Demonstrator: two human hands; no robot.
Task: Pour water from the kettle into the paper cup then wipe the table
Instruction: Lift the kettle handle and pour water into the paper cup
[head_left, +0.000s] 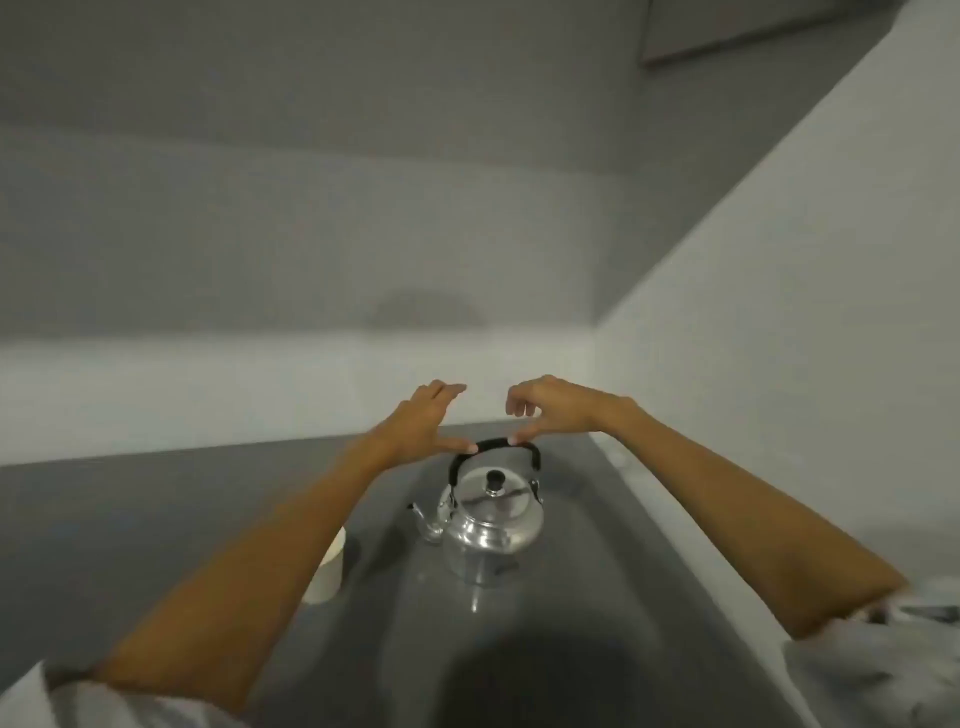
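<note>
A shiny metal kettle (491, 519) with a black arched handle and a black lid knob stands upright on the grey table (571, 597), its spout pointing left. My left hand (423, 423) hovers just left of the handle with fingers spread, its thumb tip near the handle's left end. My right hand (550, 410) hovers above the handle's right end, fingers loosely curled, thumb tip touching or almost touching the handle. Neither hand grips anything. A pale paper cup (327, 569) stands left of the kettle, mostly hidden behind my left forearm.
A white wall runs along the table's far edge and another along its right side, meeting in a corner behind the kettle. Grey tabletop stretches to the left. Light sleeves show at the bottom corners.
</note>
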